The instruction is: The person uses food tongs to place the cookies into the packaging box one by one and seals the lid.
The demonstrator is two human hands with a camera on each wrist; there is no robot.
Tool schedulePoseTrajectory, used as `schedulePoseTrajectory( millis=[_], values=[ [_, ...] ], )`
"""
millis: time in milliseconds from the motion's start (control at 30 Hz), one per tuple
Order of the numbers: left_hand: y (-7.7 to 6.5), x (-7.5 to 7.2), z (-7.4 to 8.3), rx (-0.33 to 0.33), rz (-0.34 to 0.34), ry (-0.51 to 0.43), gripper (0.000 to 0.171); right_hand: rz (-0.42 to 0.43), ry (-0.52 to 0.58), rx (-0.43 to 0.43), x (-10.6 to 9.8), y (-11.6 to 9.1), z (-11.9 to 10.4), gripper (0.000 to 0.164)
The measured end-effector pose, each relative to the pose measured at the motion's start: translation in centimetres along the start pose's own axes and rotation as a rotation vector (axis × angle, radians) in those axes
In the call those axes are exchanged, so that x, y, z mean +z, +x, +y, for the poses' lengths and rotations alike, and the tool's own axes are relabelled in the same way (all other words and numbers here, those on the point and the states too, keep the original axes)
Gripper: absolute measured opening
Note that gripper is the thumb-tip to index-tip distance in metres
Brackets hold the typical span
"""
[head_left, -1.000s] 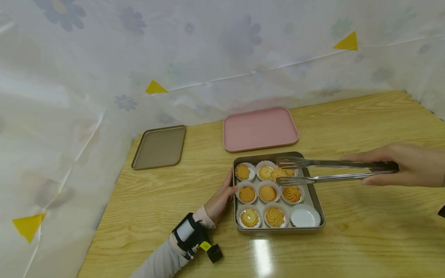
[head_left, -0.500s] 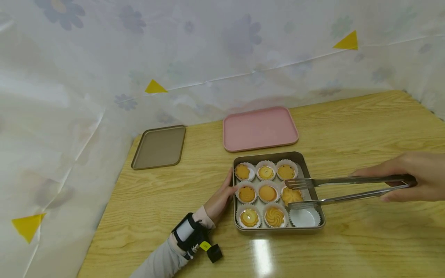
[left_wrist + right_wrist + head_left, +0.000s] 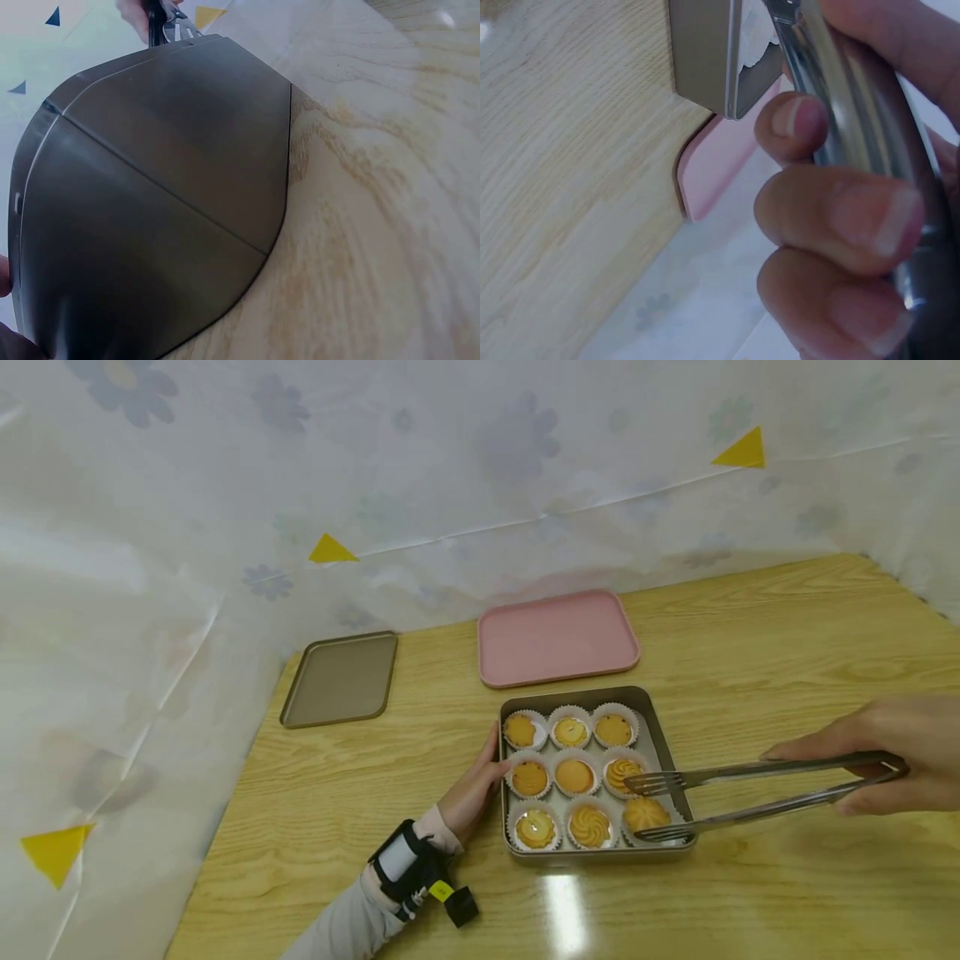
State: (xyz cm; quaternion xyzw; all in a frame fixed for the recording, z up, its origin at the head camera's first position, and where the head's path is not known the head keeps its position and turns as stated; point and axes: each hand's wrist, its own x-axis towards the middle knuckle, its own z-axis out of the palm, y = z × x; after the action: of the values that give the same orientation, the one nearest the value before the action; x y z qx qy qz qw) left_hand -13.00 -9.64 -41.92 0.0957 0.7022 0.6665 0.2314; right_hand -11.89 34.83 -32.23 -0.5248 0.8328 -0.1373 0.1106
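My left hand grips the left wall of a square baking tin, its thumb at the rim. In the left wrist view, the tin's outer wall fills much of the picture. With my right hand I hold metal tongs, fingers curled round the handle in the right wrist view. Between the tong tips, a ridged flower-shaped cookie lies over the paper cup at the tin's near right corner. Several other cookies sit in white cups, including a swirled one.
Behind the tin lies a pink tray, close to its far rim. A flat brown tray sits farther left by the table's back edge. White flowered sheeting hangs along the back and left of the wooden table.
The tongs have carried the flower-shaped cookie from the tin's far right cup, past the middle row, to the near right cup. My left hand has stayed on the tin.
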Motion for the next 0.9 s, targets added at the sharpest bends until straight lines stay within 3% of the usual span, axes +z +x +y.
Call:
schedulePoseTrajectory(
  millis=[233,367,533,633,900],
  values=[
    [0.0,0.0,0.1,0.001,-0.002,0.009,0.072,-0.125,0.052,0.075,-1.4,0.9,-0.7,0.058],
    [-0.1,-0.1,0.1,0.002,-0.004,0.008,0.072,-0.266,0.157,0.192,-2.3,1.9,-1.1,0.062],
    [-0.1,-0.1,0.1,-0.005,-0.003,0.006,0.072,-0.393,0.188,0.389,-3.1,3.5,-1.6,0.072],
    [0.0,-0.2,0.1,-0.011,0.000,0.005,0.072,-0.406,0.160,0.447,-3.1,4.0,-1.9,0.075],
    [0.0,-0.1,0.0,-0.013,0.003,0.004,0.072,-0.375,0.093,0.458,-2.7,4.4,-2.3,0.073]
  ],
)
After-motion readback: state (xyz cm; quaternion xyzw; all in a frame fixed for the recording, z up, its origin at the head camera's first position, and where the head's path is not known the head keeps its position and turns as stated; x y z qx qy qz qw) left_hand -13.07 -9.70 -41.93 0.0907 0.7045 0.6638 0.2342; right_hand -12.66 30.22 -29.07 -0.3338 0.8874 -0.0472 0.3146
